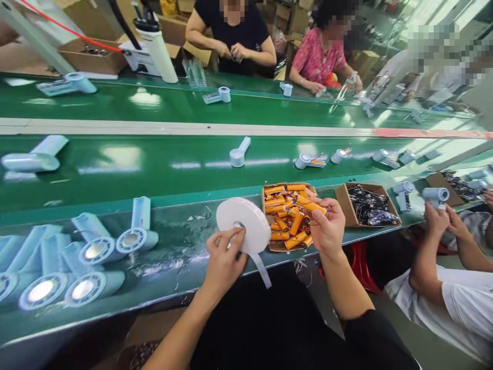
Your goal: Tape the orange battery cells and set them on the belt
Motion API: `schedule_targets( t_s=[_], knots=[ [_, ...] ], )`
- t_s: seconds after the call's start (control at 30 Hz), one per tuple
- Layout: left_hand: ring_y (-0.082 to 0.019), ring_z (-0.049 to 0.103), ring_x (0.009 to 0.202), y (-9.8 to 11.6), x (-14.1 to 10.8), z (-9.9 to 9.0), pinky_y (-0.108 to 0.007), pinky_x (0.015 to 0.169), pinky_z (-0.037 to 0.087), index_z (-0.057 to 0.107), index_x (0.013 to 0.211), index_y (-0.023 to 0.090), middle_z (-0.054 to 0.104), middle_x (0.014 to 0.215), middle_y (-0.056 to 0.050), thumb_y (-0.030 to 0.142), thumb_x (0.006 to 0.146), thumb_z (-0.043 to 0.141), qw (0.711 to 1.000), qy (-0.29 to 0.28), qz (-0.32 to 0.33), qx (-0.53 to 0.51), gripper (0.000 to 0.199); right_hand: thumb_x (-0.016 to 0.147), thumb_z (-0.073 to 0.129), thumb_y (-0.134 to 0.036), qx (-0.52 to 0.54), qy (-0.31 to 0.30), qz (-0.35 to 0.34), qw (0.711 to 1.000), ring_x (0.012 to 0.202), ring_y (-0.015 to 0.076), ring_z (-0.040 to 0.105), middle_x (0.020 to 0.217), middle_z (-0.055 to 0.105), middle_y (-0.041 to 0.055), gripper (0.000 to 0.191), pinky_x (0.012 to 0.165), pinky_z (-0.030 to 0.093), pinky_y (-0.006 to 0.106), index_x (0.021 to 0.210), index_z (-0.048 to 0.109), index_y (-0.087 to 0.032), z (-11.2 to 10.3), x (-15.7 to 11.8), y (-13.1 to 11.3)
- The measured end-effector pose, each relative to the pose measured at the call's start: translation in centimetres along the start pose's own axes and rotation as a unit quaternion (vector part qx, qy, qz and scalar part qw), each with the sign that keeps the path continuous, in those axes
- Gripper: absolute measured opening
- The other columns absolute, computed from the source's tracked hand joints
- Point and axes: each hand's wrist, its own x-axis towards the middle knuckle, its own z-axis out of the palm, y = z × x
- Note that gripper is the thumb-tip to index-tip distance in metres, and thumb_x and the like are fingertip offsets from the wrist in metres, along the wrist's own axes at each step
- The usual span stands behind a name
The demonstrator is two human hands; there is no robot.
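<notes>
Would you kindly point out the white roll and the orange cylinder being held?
White roll point(250, 220): head view, on the broad flat face.
Orange cylinder point(307, 202): head view, on its curved side.

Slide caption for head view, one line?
Left grip on a white tape roll, right grip holding an orange cylinder at a box of more.

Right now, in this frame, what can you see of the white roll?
The white roll is a flat disc of narrow strip, matte and paper- or tape-like. It is tilted, one broad face showing, left of the orange cylinders. The left hand grips it at its partly covered middle. A loose end hangs past the green bench's edge. Whether the rim touches the bench is unclear.
</notes>
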Motion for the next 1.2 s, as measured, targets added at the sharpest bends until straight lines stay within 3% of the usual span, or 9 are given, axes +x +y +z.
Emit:
schedule_targets(
  t_s=[0.13, 0.23, 0.43, 0.57, 0.7, 0.9, 1.03, 1.2],
  knots=[
    [-0.028, 0.055, 0.110, 1.6, 1.2, -1.0, -0.041, 0.101, 0.043, 0.063, 0.138, 0.019, 0.075, 0.126, -0.012, 0.005, 0.088, 0.076, 1.000, -0.016, 0.005, 0.007, 0.054, 0.080, 0.099, -0.039, -0.050, 0.012, -0.069, 0.996, 0.095, 0.0189, 0.077, 0.099, 0.078, 0.0001, 0.039, 0.098, 0.065, 0.043, 0.092, 0.064, -0.026, 0.8, -1.8, 0.5],
    [-0.027, 0.054, 0.110, 2.2, 1.5, -1.2, -0.040, 0.100, 0.043, 0.064, 0.140, 0.019, 0.075, 0.127, -0.011, 0.004, 0.087, 0.076, 0.999, -0.028, 0.013, 0.008, 0.057, 0.083, 0.096, -0.034, -0.074, 0.001, -0.101, 0.992, 0.096, 0.0183, 0.077, 0.099, 0.078, -0.0002, 0.035, 0.095, 0.064, 0.040, 0.093, 0.064, -0.026, 1.3, -2.7, 1.1],
    [-0.027, 0.056, 0.111, 2.5, 1.6, -1.1, -0.040, 0.100, 0.043, 0.066, 0.141, 0.019, 0.076, 0.128, -0.011, 0.004, 0.086, 0.073, 0.999, -0.049, 0.013, 0.015, 0.058, 0.087, 0.093, -0.032, -0.130, -0.003, -0.154, 0.979, 0.098, 0.0191, 0.077, 0.103, 0.077, 0.0007, 0.033, 0.092, 0.065, 0.040, 0.096, 0.062, -0.025, 1.2, -3.7, 1.9],
    [-0.028, 0.056, 0.113, 2.6, 1.7, -1.2, -0.040, 0.100, 0.043, 0.067, 0.141, 0.019, 0.075, 0.127, -0.011, 0.007, 0.089, 0.073, 0.999, -0.047, 0.000, 0.023, 0.054, 0.086, 0.093, -0.036, -0.160, 0.039, -0.170, 0.972, 0.096, 0.0204, 0.077, 0.103, 0.074, 0.0004, 0.037, 0.092, 0.065, 0.044, 0.095, 0.058, -0.026, 0.7, -4.4, 2.1],
    [-0.028, 0.057, 0.112, 2.5, 1.6, -1.1, -0.041, 0.099, 0.042, 0.067, 0.144, 0.020, 0.074, 0.129, -0.012, 0.013, 0.092, 0.073, 0.998, -0.051, -0.015, 0.027, 0.053, 0.086, 0.092, -0.040, -0.158, 0.080, -0.138, 0.975, 0.096, 0.0207, 0.075, 0.104, 0.071, 0.0012, 0.039, 0.097, 0.063, 0.046, 0.094, 0.056, -0.027, 0.4, -6.0, 2.7],
    [-0.028, 0.058, 0.116, 3.0, 1.3, -0.8, -0.042, 0.101, 0.041, 0.065, 0.150, 0.022, 0.074, 0.131, -0.013, 0.014, 0.091, 0.072, 0.998, -0.066, -0.012, 0.019, 0.059, 0.087, 0.090, -0.036, -0.175, 0.064, -0.093, 0.978, 0.098, 0.0212, 0.072, 0.102, 0.069, 0.0032, 0.035, 0.092, 0.063, 0.042, 0.089, 0.056, -0.026, 0.4, -8.7, 3.8],
    [-0.028, 0.053, 0.112, 3.4, 1.6, -1.1, -0.040, 0.099, 0.041, 0.070, 0.142, 0.020, 0.076, 0.128, -0.012, 0.007, 0.091, 0.071, 0.998, -0.031, -0.017, 0.045, 0.053, 0.081, 0.094, -0.033, -0.175, 0.019, -0.062, 0.982, 0.097, 0.0209, 0.070, 0.098, 0.067, 0.0037, 0.031, 0.090, 0.064, 0.039, 0.089, 0.065, -0.025, 0.1, -8.5, 3.4],
    [-0.027, 0.052, 0.104, 2.8, 2.1, -1.6, -0.042, 0.101, 0.040, 0.072, 0.141, 0.024, 0.079, 0.123, -0.007, 0.005, 0.093, 0.069, 0.997, -0.001, 0.012, 0.079, 0.053, 0.072, 0.101, -0.028, -0.092, -0.076, 0.123, 0.985, 0.100, 0.0214, 0.077, 0.112, 0.077, 0.0061, 0.049, 0.090, 0.068, 0.036, 0.113, 0.075, -0.025, -1.1, -5.9, 2.1]
  ],
)
